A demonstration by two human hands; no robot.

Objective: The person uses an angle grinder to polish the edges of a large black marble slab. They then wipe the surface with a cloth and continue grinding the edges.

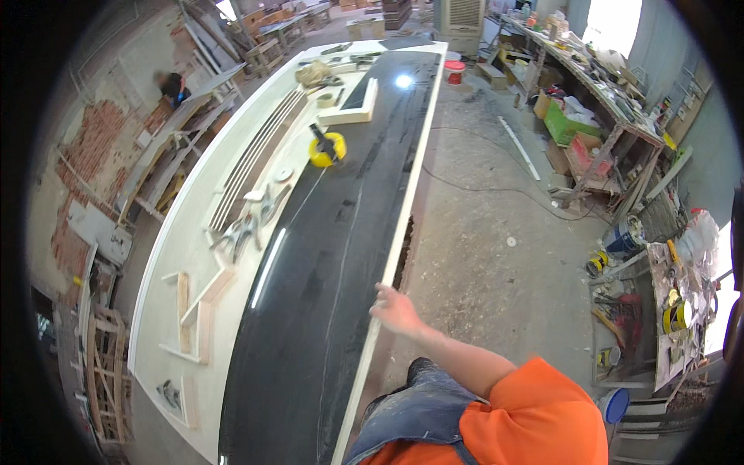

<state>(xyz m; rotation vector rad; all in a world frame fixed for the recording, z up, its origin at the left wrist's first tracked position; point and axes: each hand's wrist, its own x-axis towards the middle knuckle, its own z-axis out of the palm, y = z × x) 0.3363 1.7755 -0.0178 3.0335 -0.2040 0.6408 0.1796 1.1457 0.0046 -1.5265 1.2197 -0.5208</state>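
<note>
1. A long pale tabletop [174,256] stretches away from the person, bearing pale slats [262,159], a cluster of metal tools [246,234] and angled wood pieces [204,302].
2. Along its right side lies a glossy dark slab [310,283], streaked lengthwise and bordered on the right by a pale edge strip [360,384]. A yellow round object [338,149] with a black handle rests on the slab's left part.
3. The room is a cluttered workshop: a dusty concrete floor [473,263] crossed by a thin cable, a loaded workbench along the right, a red bucket near the table's far end, and exposed brick on the left, where another person is beside boards.
4. The right hand [397,311] is at the slab's right border, fingers curled by the strip; whether they pinch it cannot be told.
5. The left hand is out of view, so its state cannot be told. The slab extends leftward, ahead of and behind the right hand.
</note>
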